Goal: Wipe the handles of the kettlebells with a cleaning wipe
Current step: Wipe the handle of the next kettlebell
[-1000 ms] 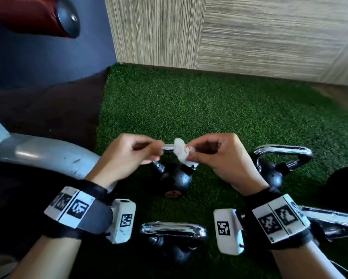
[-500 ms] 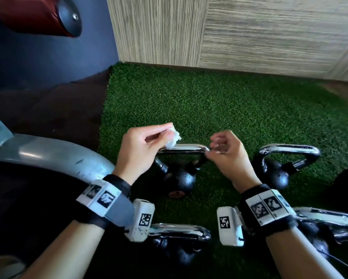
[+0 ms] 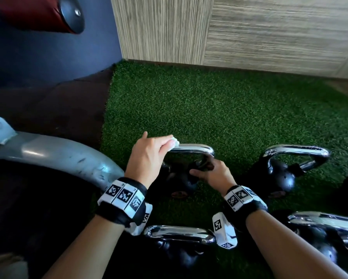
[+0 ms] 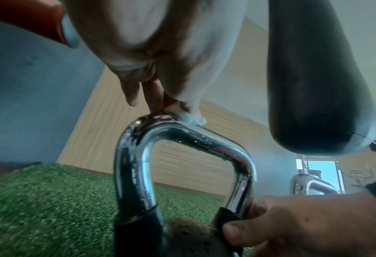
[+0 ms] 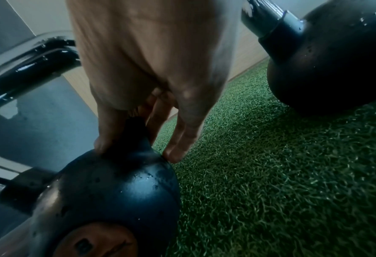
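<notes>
The left hand (image 3: 147, 156) is pinching a small white wipe (image 3: 174, 142) between thumb and fingertips, pressing it onto the chrome handle (image 3: 191, 148) of the middle kettlebell (image 3: 186, 183) at its 9 o'clock end. The right hand (image 3: 216, 174) is gripping the handle's black base at 4 o'clock, fingers curled round it (steadying, by the look), on the green turf (image 3: 209, 109), with another kettlebell (image 3: 281, 176) sitting at 3 o'clock

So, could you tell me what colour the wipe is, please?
White: the small crumpled cleaning wipe on the shiny chrome handle, clearest in the head view.
</notes>
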Action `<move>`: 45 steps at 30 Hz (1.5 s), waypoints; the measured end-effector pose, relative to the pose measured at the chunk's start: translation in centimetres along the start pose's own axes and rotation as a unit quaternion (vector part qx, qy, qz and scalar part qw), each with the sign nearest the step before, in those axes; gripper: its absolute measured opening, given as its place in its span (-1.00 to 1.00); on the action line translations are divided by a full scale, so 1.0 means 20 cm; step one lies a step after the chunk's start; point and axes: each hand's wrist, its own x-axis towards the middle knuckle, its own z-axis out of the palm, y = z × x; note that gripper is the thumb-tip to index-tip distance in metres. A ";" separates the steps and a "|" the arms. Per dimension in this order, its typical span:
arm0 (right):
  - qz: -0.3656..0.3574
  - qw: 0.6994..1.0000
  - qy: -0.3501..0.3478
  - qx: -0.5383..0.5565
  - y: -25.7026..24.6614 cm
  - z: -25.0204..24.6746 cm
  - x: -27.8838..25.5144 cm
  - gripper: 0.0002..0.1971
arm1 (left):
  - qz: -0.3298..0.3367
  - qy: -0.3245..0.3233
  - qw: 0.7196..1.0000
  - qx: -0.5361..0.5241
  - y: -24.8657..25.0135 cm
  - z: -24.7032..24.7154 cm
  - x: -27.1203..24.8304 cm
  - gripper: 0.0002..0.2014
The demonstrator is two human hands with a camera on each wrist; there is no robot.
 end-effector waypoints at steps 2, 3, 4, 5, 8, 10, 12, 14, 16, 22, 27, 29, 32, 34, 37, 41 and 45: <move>-0.003 1.000 0.003 -0.002 0.01 0.00 -0.01 -0.55 | 0.026 -0.001 0.999 0.030 -0.01 0.00 -0.02 -0.80; -0.001 1.000 0.004 0.002 0.02 0.00 -0.01 -0.56 | 0.043 -0.005 0.998 0.035 -0.01 0.01 -0.03 -0.79; 0.005 1.000 0.005 0.009 0.03 0.00 -0.01 -0.59 | 0.048 -0.003 0.998 0.026 -0.02 0.01 -0.04 -0.79; 0.013 1.000 0.006 0.011 0.03 0.01 -0.01 -0.64 | 0.034 0.005 0.999 0.009 -0.05 0.00 -0.05 -0.79; 0.013 1.000 0.003 0.001 0.03 0.01 -0.01 -0.69 | -0.090 0.041 0.995 -0.009 -0.19 -0.03 -0.09 -0.78; 0.010 1.000 0.005 0.008 0.04 0.01 0.00 -0.67 | -0.142 0.026 0.989 -0.009 -0.29 -0.02 -0.14 -0.67; 0.003 1.000 0.003 0.012 0.04 0.01 0.00 -0.67 | -0.146 0.030 0.987 -0.066 -0.32 0.00 -0.18 -0.61; -0.002 1.000 -0.001 0.010 0.03 0.00 0.00 -0.67 | -0.145 0.045 0.978 -0.142 -0.31 0.01 -0.19 -0.66; -0.003 1.000 -0.001 0.013 0.03 0.01 0.01 -0.68 | -0.161 0.041 0.963 -0.214 -0.34 0.03 -0.21 -0.77; 0.010 1.000 0.004 0.020 0.04 0.00 0.00 -0.68 | -0.317 -0.035 0.849 -0.421 -0.39 0.20 -0.34 -0.77; 0.016 0.999 0.000 0.030 0.00 0.01 -0.01 -0.48 | -0.238 -0.090 0.884 -0.391 -0.39 0.19 -0.35 -0.75; 0.017 0.999 0.002 0.030 0.01 0.01 -0.01 -0.52 | -0.232 -0.072 0.918 -0.313 -0.38 0.18 -0.33 -0.72; 0.016 1.000 0.008 0.003 0.00 -0.01 -0.04 -0.58 | -0.223 -0.044 0.957 -0.179 -0.36 0.15 -0.28 -0.73; 0.013 0.999 0.006 -0.042 0.02 -0.04 -0.07 -0.58 | -0.212 -0.056 0.965 -0.141 -0.36 0.15 -0.23 -0.69; -0.017 0.993 -0.021 -0.112 0.02 -0.10 -0.13 -0.68 | -0.198 -0.060 0.974 -0.097 -0.32 0.19 -0.12 -0.63; -0.137 0.970 -0.074 -0.188 -0.05 -0.08 -0.19 -0.79 | -0.183 -0.128 0.974 -0.034 -0.25 0.28 0.09 -0.68; -0.135 0.967 -0.109 -0.187 -0.12 0.02 -0.16 -0.82 | -0.188 -0.221 0.954 -0.075 -0.21 0.33 0.22 -0.80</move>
